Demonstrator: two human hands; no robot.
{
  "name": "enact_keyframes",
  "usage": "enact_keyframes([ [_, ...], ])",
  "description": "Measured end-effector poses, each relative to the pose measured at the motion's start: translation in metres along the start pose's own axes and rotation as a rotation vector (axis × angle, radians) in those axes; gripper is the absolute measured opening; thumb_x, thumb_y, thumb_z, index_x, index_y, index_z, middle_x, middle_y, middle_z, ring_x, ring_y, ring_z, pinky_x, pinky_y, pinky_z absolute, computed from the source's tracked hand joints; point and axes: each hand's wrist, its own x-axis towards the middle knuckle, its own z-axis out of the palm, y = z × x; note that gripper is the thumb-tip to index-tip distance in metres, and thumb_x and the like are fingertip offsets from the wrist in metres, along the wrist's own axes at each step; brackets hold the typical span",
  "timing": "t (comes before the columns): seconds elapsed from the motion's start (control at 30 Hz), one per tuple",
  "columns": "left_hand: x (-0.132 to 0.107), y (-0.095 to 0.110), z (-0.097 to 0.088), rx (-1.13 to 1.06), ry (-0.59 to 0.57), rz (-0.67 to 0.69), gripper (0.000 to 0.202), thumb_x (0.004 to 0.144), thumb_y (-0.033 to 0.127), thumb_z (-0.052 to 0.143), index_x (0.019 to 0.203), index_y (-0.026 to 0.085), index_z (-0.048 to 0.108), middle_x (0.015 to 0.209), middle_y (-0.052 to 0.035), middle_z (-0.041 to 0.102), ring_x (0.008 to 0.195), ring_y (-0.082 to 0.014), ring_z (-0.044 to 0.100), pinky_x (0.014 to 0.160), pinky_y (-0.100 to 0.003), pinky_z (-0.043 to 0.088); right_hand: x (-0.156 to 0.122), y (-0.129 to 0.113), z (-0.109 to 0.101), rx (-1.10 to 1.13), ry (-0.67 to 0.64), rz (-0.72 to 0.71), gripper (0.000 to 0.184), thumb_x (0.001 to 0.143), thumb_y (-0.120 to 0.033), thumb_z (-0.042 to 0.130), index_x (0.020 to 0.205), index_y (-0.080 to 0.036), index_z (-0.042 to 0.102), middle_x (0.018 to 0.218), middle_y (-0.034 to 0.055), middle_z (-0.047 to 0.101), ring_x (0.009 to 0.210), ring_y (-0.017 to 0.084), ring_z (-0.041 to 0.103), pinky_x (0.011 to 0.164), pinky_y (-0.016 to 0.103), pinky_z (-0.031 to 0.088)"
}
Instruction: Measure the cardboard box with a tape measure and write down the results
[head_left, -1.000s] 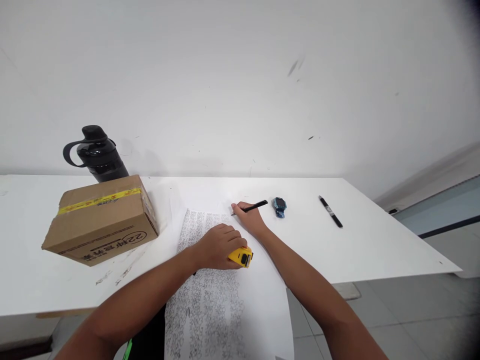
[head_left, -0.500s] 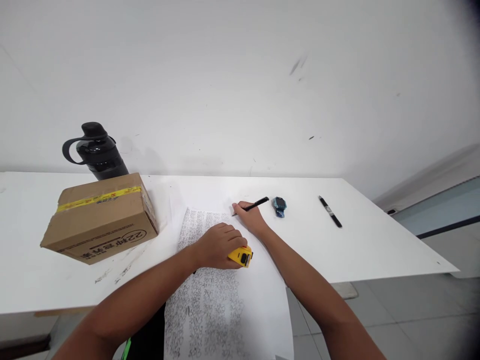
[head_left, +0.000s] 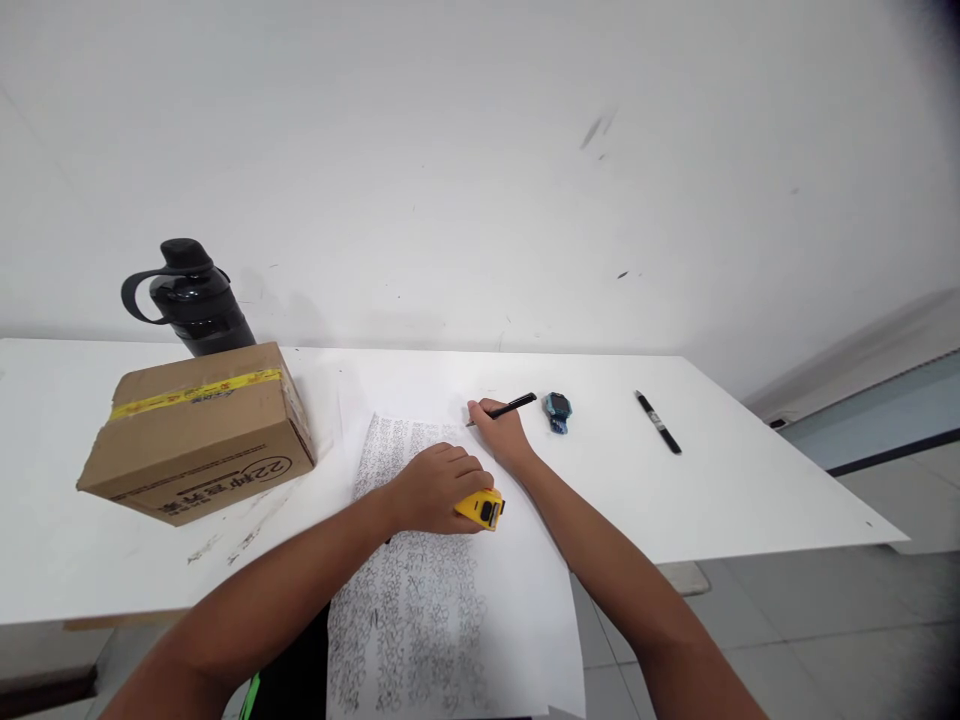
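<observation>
My left hand [head_left: 437, 490] is closed around a yellow tape measure [head_left: 480, 509] with a black button and a metal-edged front; most of its body is hidden in the palm. This hand rests on a long sheet of paper [head_left: 420, 610] filled with dense rows of black handwriting. A small dark tip shows beside the left wrist; I cannot tell what it belongs to. My right hand [head_left: 496, 428] grips a black pen [head_left: 516, 404] near its point, at the upper right of the writing. The pen's point is at the paper, and its back end leans to the right.
Left of the paper stands a taped cardboard box [head_left: 202, 430], with a black water bottle [head_left: 201, 300] behind it. A blue smartwatch [head_left: 558, 408] and another black pen [head_left: 658, 423] lie to the right on the white table [head_left: 720, 490]. The wall borders the table's far edge.
The view has shifted slightly. The right hand and its pen have moved a touch to the right along the paper; the left hand keeps its hold.
</observation>
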Motion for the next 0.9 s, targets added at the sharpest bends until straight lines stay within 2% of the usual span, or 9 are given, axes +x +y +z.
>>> enact_keyframes([
  [0.17,0.0008,0.0006,-0.0013,0.02,-0.039,0.011,0.027,0.079,0.041,0.059,0.096,0.021,0.059,0.085,-0.0045,0.064,0.078,-0.0185,0.055,0.076,-0.033,0.041,-0.0015,-0.0001,-0.0014,0.018,-0.051,-0.019,0.037,0.082,-0.045,0.051,0.054,-0.02,0.052,0.056,-0.0015,0.053,0.06,0.015,0.048,0.06,0.028,0.039],
  [0.27,0.0008,0.0008,-0.0011,0.016,-0.033,0.005,0.026,0.079,0.041,0.058,0.097,0.022,0.059,0.086,-0.0046,0.064,0.077,-0.0185,0.055,0.076,-0.033,0.041,-0.0022,-0.0004,-0.0018,0.007,-0.018,-0.007,0.038,0.082,-0.045,0.051,0.053,-0.02,0.05,0.054,-0.0019,0.05,0.058,0.014,0.046,0.058,0.028,0.038],
  [0.4,0.0008,0.0004,-0.0005,-0.002,-0.009,-0.001,0.029,0.079,0.046,0.059,0.095,0.022,0.06,0.085,-0.0046,0.065,0.076,-0.0188,0.055,0.075,-0.034,0.041,-0.0029,-0.0019,-0.0022,0.023,-0.066,-0.006,0.037,0.081,-0.045,0.052,0.054,-0.02,0.053,0.056,-0.001,0.054,0.06,0.015,0.049,0.061,0.028,0.039],
  [0.57,0.0002,-0.0009,0.0008,0.017,0.003,0.01,0.032,0.08,0.049,0.058,0.096,0.022,0.059,0.086,-0.0053,0.066,0.076,-0.019,0.056,0.073,-0.034,0.04,-0.0019,-0.0032,-0.0024,0.011,0.04,0.028,0.035,0.081,-0.043,0.051,0.054,-0.02,0.054,0.055,-0.001,0.053,0.06,0.016,0.048,0.061,0.029,0.038],
  [0.73,-0.0002,-0.0014,0.0011,0.029,0.001,0.004,0.034,0.08,0.05,0.059,0.098,0.022,0.059,0.087,-0.0055,0.066,0.077,-0.0191,0.056,0.074,-0.034,0.04,0.0002,-0.0025,-0.0031,0.027,-0.016,0.064,0.034,0.079,-0.039,0.052,0.052,-0.02,0.053,0.053,-0.0016,0.051,0.059,0.015,0.046,0.06,0.028,0.038],
  [0.9,0.001,-0.0001,-0.0001,0.034,0.024,0.024,0.035,0.081,0.05,0.058,0.097,0.02,0.058,0.086,-0.0051,0.066,0.076,-0.0186,0.057,0.072,-0.033,0.041,0.0001,-0.0032,-0.0033,0.039,0.015,0.065,0.034,0.079,-0.042,0.052,0.054,-0.02,0.055,0.054,-0.0015,0.051,0.061,0.015,0.048,0.06,0.027,0.038],
])
